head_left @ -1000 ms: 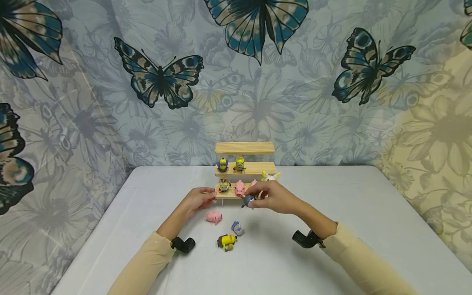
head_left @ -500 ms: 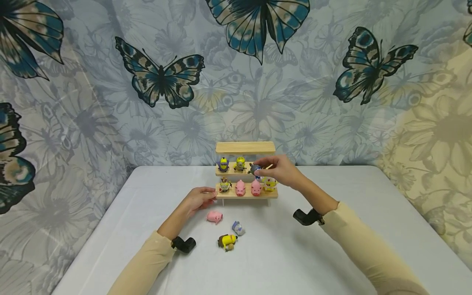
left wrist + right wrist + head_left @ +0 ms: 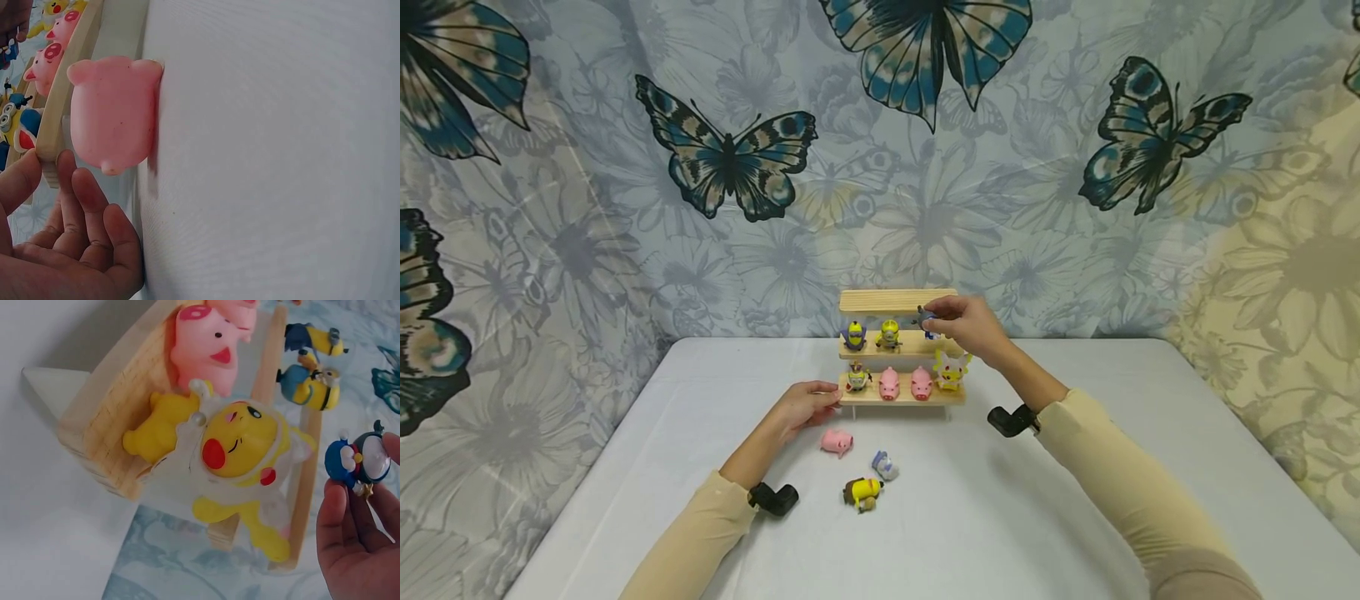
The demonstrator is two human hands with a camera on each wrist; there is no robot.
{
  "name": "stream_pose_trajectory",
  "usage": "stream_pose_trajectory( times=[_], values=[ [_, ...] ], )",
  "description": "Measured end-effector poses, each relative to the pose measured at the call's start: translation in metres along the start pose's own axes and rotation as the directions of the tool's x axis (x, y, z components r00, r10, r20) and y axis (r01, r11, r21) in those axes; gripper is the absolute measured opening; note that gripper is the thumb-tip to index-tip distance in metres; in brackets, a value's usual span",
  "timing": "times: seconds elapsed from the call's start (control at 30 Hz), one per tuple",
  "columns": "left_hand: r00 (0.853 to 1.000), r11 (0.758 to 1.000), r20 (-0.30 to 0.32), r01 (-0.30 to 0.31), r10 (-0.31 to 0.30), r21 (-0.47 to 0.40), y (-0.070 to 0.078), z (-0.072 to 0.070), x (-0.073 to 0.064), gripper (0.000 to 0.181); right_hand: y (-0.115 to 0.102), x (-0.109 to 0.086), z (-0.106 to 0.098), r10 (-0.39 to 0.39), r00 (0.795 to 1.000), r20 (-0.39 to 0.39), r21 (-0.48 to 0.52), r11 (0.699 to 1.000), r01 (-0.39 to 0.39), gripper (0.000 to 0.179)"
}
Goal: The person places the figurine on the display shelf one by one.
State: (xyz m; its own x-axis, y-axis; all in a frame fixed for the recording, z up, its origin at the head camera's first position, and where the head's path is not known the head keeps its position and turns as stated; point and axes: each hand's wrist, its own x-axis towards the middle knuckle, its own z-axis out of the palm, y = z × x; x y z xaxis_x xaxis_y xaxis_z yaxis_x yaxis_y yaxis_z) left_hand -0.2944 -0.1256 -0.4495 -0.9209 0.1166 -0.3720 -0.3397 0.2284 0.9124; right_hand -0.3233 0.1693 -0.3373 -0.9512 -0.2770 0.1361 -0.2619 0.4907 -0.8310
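Observation:
A three-tier wooden display stand [image 3: 880, 301] stands at the back of the table. My left hand [image 3: 805, 406] pinches the left end of its lowest tier between thumb and fingers. Above the right part of the middle tier, my right hand [image 3: 972, 327] holds a small blue figurine [image 3: 342, 461] with a dark top, gripped between thumb and fingers. Two minion figurines [image 3: 890, 334] stand on that tier's left half. On the lowest tier are a crowned minion [image 3: 857, 377], two pink pig figurines [image 3: 921, 383] and a yellow figure in a white costume [image 3: 951, 372].
On the white tablecloth in front of the stand lie a pink pig [image 3: 837, 442], a grey-blue figurine [image 3: 884, 465] and a yellow-and-brown minion [image 3: 862, 492]. A butterfly-patterned cloth [image 3: 925, 217] hangs behind the table.
My right hand has lifted the blue figurine from in front of the lowest tier up and back to the middle tier. The left hand has stayed at the stand's end.

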Motion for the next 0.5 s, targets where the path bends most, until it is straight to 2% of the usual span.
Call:
stream_pose_trajectory(
  times=[0.2,0.5],
  values=[
    [1.000,1.000,-0.003,0.000,0.000,0.002,0.000,-0.001,-0.001,0.040,0.006,0.012,0.005,0.034,0.999,0.031,-0.063,0.998,-0.032,0.038],
    [1.000,1.000,-0.006,0.008,-0.008,0.004,0.000,0.000,0.001,0.039,0.011,0.021,0.011,0.010,0.999,0.041,-0.138,0.990,-0.004,0.035]
  ],
)
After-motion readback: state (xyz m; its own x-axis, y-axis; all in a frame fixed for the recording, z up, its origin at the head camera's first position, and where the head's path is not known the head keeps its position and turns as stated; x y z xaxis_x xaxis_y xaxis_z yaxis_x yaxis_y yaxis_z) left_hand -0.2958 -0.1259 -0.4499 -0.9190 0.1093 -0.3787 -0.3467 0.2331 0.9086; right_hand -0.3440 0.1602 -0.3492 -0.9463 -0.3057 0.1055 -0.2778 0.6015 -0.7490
